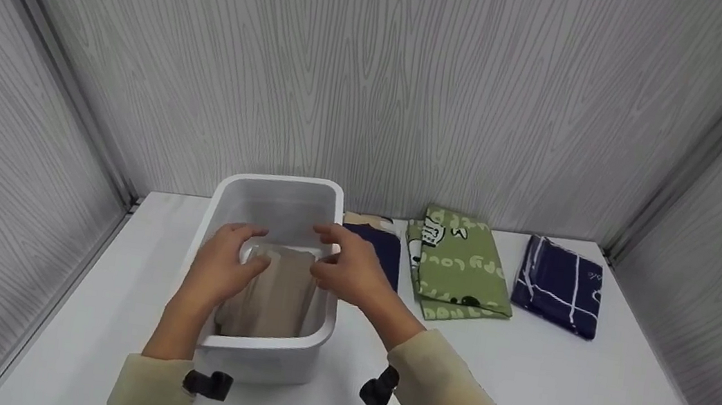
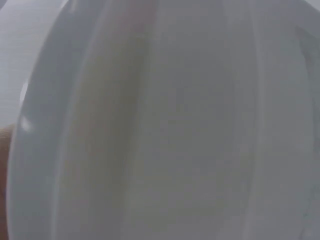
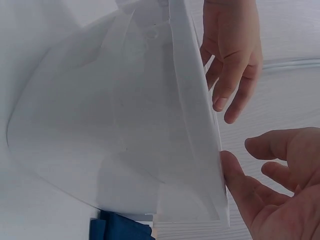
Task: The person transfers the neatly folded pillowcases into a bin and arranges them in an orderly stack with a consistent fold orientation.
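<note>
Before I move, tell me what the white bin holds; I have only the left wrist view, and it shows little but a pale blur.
Observer: In the head view, a folded brown item lies inside the white bin.
Operator: Report both hands.
Observer: The left hand and right hand have thumbs spread from fingers; neither appears to grip anything.
Operator: Name the cloth farthest right.
Observer: A folded navy cloth with white lines, to the right of the green patterned cloth.

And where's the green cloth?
In the head view, the green cloth lies on the table right of the bin, with one blue cloth on its left and another on its right.
</note>
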{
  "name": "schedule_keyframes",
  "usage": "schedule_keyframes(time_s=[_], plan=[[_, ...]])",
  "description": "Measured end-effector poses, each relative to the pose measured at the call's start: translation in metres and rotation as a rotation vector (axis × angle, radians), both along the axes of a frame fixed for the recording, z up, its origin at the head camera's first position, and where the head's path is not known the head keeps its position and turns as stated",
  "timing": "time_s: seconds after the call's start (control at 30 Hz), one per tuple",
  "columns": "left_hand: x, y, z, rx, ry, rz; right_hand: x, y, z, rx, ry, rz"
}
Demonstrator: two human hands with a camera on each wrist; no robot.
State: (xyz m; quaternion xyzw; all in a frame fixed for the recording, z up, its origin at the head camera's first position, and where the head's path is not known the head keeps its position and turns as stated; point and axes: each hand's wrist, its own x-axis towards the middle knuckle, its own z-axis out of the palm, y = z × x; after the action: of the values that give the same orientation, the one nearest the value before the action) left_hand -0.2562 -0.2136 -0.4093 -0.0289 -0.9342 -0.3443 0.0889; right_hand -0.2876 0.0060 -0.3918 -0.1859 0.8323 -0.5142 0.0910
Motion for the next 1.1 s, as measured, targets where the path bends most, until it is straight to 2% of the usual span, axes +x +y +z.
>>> schedule_keyframes(time_s=[0.3,0.43,0.53,0.63,0.83,0.97,1.1], plan=[[0.011,0.035,0.005,0.044,0.130,-0.041,-0.001,0.025,-0.004,-0.028,0.070,-0.012],[0.017,0.059,0.005,0.015,0.237,-0.070,-0.002,0.039,-0.009,-0.032,0.101,-0.029],[0.024,0.081,0.005,-0.047,0.334,-0.101,-0.003,0.052,-0.015,-0.034,0.115,-0.043],[0.034,0.105,0.001,-0.105,0.445,-0.163,-0.005,0.065,-0.024,-0.032,0.111,-0.055],[0.051,0.146,-0.015,-0.169,0.655,-0.327,-0.010,0.087,-0.047,-0.016,0.108,-0.094],[0.059,0.165,-0.027,-0.194,0.697,-0.400,-0.009,0.104,-0.059,-0.011,0.127,-0.097],[0.065,0.177,-0.042,-0.210,0.638,-0.451,-0.004,0.118,-0.074,0.007,0.114,-0.093]])
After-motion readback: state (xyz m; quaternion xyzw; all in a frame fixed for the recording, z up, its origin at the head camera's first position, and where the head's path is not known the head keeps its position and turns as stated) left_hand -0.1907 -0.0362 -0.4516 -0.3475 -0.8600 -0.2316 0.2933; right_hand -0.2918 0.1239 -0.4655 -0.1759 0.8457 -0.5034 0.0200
